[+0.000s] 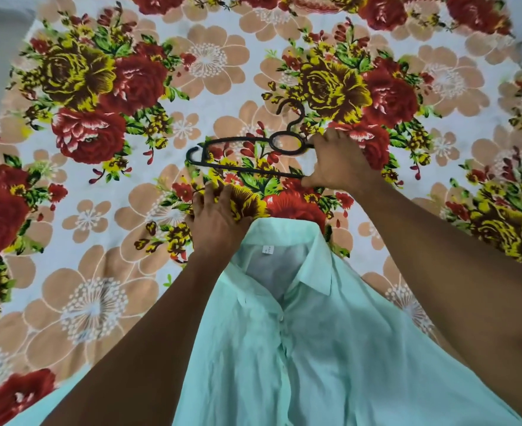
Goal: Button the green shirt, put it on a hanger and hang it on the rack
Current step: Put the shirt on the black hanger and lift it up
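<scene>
Shirt [308, 348] lies lengthwise (collar toward hanger [247, 155]).

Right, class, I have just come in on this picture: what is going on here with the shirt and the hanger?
A person is getting a green shirt ready to hang. It lies front up on a flowered bedsheet, its front placket closed and its collar open. The right hand grips one end of a black hanger, which lies on the sheet beyond the collar. The left hand rests beside the collar, fingers on the sheet. The hanger is not yet in the shirt, and no rack is in view.
</scene>
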